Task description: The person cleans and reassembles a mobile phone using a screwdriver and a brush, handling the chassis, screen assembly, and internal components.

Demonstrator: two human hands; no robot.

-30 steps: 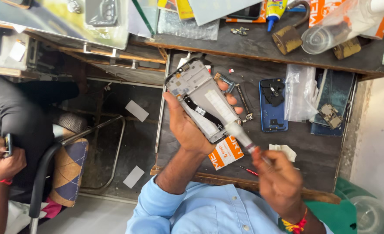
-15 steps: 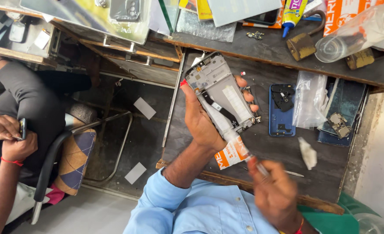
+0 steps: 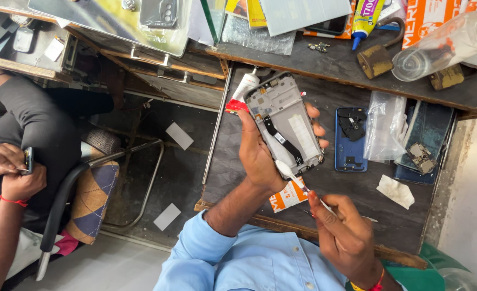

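Observation:
My left hand (image 3: 257,156) grips an opened phone frame (image 3: 284,124), grey inside, with a black flex cable running down its middle. The frame is held upright over the dark workbench (image 3: 233,156). My right hand (image 3: 346,237) is below it and pinches a thin white tool (image 3: 292,177) whose tip touches the frame's lower edge. A white tube with a red end (image 3: 242,91) lies just behind the frame's top left corner.
A blue phone back housing (image 3: 351,140), a clear plastic bag (image 3: 385,126), a dark phone part (image 3: 424,145) and a crumpled white wipe (image 3: 395,191) lie right of the frame. A glue tube (image 3: 363,19), a rusty padlock (image 3: 376,59) and a clear bottle (image 3: 438,46) sit on the upper shelf. Another person's hands (image 3: 9,172) hold a phone at left.
The view has shifted, so the bench sits lower right in frame. My right hand has moved up and the white tool's tip now rests on the frame's lower edge.

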